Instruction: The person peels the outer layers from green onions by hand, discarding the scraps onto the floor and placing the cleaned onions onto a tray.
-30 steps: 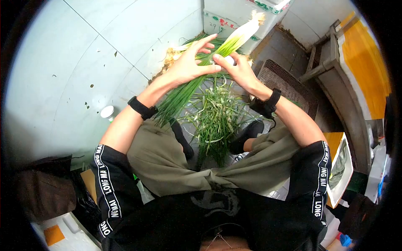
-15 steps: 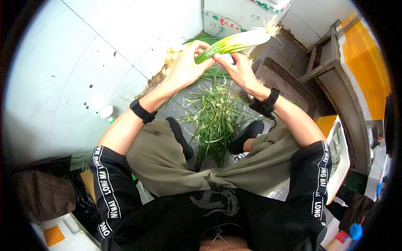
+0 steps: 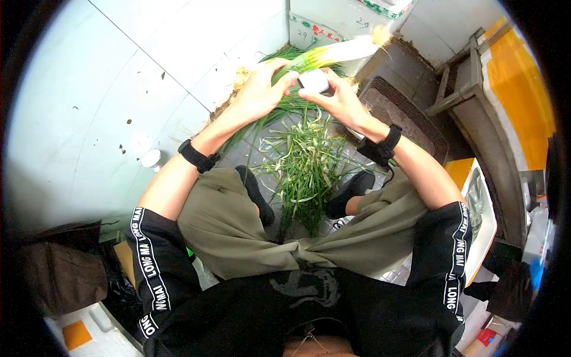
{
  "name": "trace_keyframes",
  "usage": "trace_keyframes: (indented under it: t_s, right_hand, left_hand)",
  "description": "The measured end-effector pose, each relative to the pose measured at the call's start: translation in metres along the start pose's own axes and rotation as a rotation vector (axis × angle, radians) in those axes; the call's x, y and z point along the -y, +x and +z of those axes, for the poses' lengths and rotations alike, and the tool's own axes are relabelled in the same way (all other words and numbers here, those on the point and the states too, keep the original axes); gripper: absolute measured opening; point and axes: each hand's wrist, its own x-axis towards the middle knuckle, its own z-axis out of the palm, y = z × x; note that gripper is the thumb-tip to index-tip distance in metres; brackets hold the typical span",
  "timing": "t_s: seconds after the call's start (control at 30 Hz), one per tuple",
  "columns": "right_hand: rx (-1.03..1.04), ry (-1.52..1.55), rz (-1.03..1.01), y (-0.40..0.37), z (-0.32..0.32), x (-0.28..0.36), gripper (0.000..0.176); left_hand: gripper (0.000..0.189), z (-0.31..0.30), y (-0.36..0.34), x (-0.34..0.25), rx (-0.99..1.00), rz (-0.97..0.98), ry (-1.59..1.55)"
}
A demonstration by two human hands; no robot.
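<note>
A bunch of green onions point(image 3: 333, 56) is gripped in my left hand point(image 3: 264, 92), its white bulbs and roots pointing to the upper right. In my right hand point(image 3: 345, 104), between thumb and fingers, is a small white rounded object point(image 3: 314, 81) with a darker side, just below the bunch; its exact kind I cannot tell. My left thumb tip lies close to this white object. Under both hands, long green onion leaves point(image 3: 297, 102) lie against the wall. Loose trimmed leaves point(image 3: 309, 166) are heaped on the floor between my feet.
A brown crate point(image 3: 404, 113) stands right of my hands, near a metal-framed stand point(image 3: 476, 89) with an orange-yellow panel. White boxes point(image 3: 318, 33) are at the back, beside the tiled wall point(image 3: 119, 89) on the left. An open white foam box point(image 3: 483, 220) sits by my right elbow.
My right hand has drawn slightly down and away from the bunch, bringing the white object into clearer view. The bunch has shifted a little to the left in my left hand.
</note>
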Motion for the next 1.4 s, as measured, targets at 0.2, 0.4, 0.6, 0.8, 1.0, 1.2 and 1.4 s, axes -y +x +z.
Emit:
trace_keyframes:
  t_s: [0.2,0.4,0.6,0.8,1.0,1.2,1.4]
  right_hand:
    - [-0.086,-0.166,-0.078,-0.006,-0.001,0.015,0.053]
    - [-0.187,-0.462,-0.318,-0.003,0.001,0.047,0.044]
    - [-0.201,-0.158,-0.123,0.012,-0.013,0.032,0.042]
    - [-0.144,-0.025,-0.021,0.003,-0.024,0.034,0.045]
    - [-0.184,-0.354,-0.383,-0.009,-0.037,0.044,0.029]
    - [0.143,-0.672,-0.712,-0.037,-0.056,0.057,0.023]
    - [-0.150,-0.357,-0.506,-0.006,-0.048,0.011,0.045]
  left_hand:
    - [0.031,0.010,0.002,0.004,-0.309,0.077,0.387]
    - [0.033,0.017,-0.001,0.010,-0.277,-0.041,0.539]
    - [0.045,0.026,-0.001,-0.010,0.036,0.071,0.323]
    - [0.055,0.020,0.001,0.002,-0.058,0.123,0.455]
    - [0.049,0.011,0.006,0.001,-0.124,0.127,0.351]
    - [0.051,0.000,0.003,-0.029,-0.262,0.051,0.351]
    - [0.056,0.003,-0.006,-0.038,-0.077,0.076,-0.126]
